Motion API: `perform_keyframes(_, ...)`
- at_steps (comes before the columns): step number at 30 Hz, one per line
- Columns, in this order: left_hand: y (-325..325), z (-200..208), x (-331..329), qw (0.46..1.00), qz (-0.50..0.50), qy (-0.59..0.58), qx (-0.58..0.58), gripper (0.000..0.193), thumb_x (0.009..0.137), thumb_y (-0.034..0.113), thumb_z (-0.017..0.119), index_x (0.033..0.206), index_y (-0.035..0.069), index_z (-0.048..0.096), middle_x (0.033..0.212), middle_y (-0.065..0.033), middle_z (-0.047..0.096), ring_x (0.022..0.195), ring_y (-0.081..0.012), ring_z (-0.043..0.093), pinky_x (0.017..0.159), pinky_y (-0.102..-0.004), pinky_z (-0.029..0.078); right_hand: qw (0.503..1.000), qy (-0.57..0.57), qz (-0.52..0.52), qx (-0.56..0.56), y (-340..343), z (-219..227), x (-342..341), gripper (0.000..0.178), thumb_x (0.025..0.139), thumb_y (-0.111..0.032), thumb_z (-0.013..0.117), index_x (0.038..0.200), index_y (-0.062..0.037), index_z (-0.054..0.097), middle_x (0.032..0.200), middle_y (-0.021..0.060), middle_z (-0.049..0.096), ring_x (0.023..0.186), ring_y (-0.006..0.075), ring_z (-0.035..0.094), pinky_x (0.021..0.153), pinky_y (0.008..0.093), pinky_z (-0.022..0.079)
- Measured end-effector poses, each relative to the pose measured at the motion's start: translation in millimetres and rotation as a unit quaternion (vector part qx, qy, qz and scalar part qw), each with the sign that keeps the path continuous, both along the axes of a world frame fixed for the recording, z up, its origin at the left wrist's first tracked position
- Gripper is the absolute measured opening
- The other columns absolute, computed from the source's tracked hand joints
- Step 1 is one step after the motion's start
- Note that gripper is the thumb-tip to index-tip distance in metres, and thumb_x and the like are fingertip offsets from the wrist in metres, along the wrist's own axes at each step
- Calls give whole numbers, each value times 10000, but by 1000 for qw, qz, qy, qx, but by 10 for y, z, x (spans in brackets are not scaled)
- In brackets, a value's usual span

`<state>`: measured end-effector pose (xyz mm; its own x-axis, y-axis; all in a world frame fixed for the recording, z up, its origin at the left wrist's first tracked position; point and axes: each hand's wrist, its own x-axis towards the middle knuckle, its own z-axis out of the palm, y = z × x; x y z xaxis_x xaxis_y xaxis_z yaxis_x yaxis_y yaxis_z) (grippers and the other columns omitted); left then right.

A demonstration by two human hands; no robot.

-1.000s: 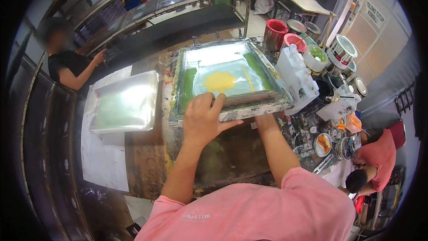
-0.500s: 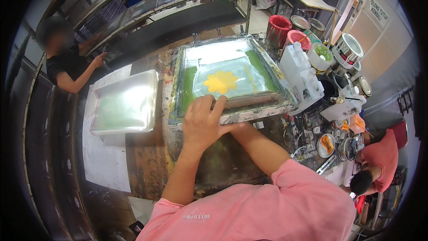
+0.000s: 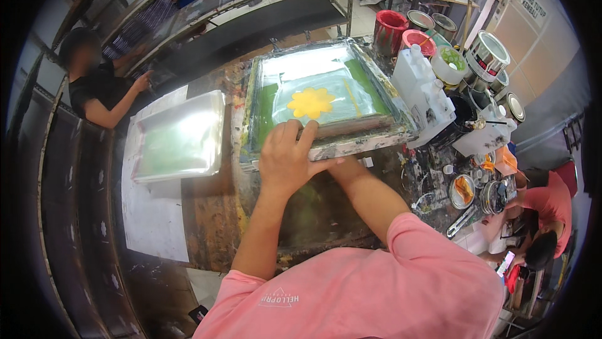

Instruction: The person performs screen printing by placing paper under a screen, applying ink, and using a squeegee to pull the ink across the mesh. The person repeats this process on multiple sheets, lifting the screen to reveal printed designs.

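Observation:
A screen printing frame (image 3: 351, 143) with paint-smeared edges lies raised a little above the table in front of me. Its mesh is green at the sides, pale in the middle, with a yellow flower shape (image 3: 311, 102) on it. Along the inside of its near edge rests a brown squeegee bar (image 3: 348, 128). My left hand (image 3: 285, 157) grips the near edge, fingers curled over the rim and thumb stretched to the right. My right forearm (image 3: 364, 195) crosses behind that thumb and passes under the frame, which hides the right hand.
To the left, a second, film-wrapped frame (image 3: 179, 138) lies on white paper (image 3: 153, 220). Paint cans (image 3: 390, 30) and white jugs (image 3: 421, 91) crowd the right side. A person (image 3: 103, 91) stands far left; another (image 3: 549, 207) sits at lower right with a phone (image 3: 505, 264).
My hands keep their places at the frame while the view shifts slightly. The seated person at lower right has moved, and a lit phone now shows there.

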<state>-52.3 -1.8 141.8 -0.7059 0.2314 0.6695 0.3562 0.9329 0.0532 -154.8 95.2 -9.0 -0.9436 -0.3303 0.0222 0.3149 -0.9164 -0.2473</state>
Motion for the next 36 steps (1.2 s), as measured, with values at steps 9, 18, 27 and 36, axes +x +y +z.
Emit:
perform_keyframes(9,-24,23,12,1000,0,0,8,782,659,668,867,1149,84,693,942,-72,561,851,-271,612,757,-415,514,992,-117,22,-51,1220,403,382,491,1115,-385,496,1469,-48,534,1473,142,600,1347,301,577,1169,510,463)
perform_keyframes(18,-28,90,13,1000,-2,-10,7,782,644,675,884,1132,93,697,943,-64,563,822,-271,605,724,-412,513,968,-10,-156,195,419,79,-840,511,1113,-394,502,1492,-51,516,1499,143,575,1367,302,553,1189,494,433)
perform_keyframes(27,-8,64,36,1000,0,-14,-6,748,696,663,844,1157,94,688,948,-77,552,854,-270,609,756,-403,524,993,77,34,81,-126,-135,405,533,1111,-403,508,1514,-55,497,1525,144,549,1388,302,530,1208,478,404)
perform_keyframes(36,31,-3,37,1000,9,5,9,798,640,687,881,1135,88,698,947,-71,568,816,-279,611,725,-417,521,989,-145,-28,10,1184,325,372,569,1095,-451,508,1496,-48,522,1521,154,560,1405,329,521,1199,532,412)
